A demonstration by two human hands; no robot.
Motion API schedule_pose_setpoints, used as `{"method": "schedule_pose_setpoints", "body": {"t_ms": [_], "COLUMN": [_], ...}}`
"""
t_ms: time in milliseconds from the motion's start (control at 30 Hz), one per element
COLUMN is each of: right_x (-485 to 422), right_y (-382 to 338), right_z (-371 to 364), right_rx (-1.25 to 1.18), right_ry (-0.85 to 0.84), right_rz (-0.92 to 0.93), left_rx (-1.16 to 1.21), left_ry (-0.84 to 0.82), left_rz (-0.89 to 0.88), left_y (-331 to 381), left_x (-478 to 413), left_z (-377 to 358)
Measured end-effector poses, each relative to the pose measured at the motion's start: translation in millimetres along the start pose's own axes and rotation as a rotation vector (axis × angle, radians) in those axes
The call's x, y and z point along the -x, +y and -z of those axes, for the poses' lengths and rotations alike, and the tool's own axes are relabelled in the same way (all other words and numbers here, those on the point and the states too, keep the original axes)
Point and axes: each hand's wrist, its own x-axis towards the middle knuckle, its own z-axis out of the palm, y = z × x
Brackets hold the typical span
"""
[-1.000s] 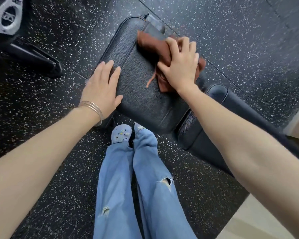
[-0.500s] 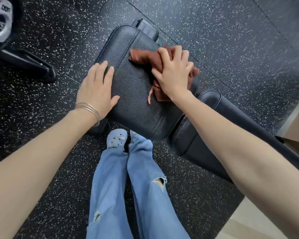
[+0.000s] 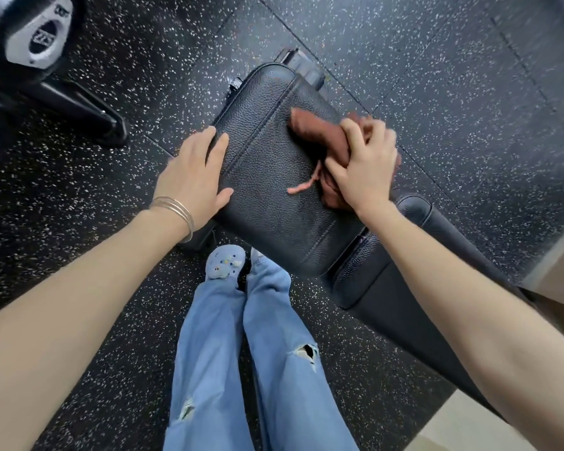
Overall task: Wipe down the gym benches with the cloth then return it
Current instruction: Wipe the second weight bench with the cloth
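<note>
A black leather gym bench seat pad (image 3: 274, 190) lies in the middle of the view, with the longer back pad (image 3: 404, 288) running off to the lower right. A crumpled brown cloth (image 3: 319, 131) sits on the seat's right side. My right hand (image 3: 365, 167) grips the cloth and presses it onto the pad, fingers curled round its folds. A loose brown strand hangs out to the left of the hand. My left hand (image 3: 192, 174) rests flat on the seat's left edge, fingers straight, bangles on the wrist.
Black speckled rubber floor (image 3: 437, 76) surrounds the bench. A black machine foot (image 3: 88, 115) and a weight plate (image 3: 36, 37) stand at the upper left. My legs in blue jeans (image 3: 241, 353) stand just in front of the seat. A pale floor strip (image 3: 469, 428) lies at the lower right.
My right hand has slid the cloth along the right side of the seat, bunching it more under curled fingers. My left hand has stayed on the left edge.
</note>
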Motion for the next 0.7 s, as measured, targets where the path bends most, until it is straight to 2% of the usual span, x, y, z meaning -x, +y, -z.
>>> {"method": "schedule_pose_setpoints", "body": {"t_ms": [167, 233, 433, 567, 700], "right_x": [3.5, -22.2, -75.8, -22.6, 42.9], "right_y": [-23.1, -52.8, -151.0, -168.3, -174.4], "right_z": [-5.6, -6.3, -13.8, -22.8, -36.7], "right_rx": [0.002, -0.011, 0.075, 0.090, 0.095], "right_ry": [0.076, 0.085, 0.043, -0.006, -0.031], "right_rz": [-0.181, -0.170, 0.104, 0.285, 0.509], "left_rx": [0.058, 0.089, 0.111, 0.106, 0.114], "left_ry": [0.003, -0.014, -0.098, -0.042, -0.007], "left_rz": [-0.008, 0.000, 0.065, 0.160, 0.175], "left_y": [-6.6, -11.6, -60.0, -88.7, -101.1], "left_x": [3.0, 6.3, 29.0, 45.6, 46.1], "left_z": [-2.5, -2.8, -0.7, 0.6, 2.1]}}
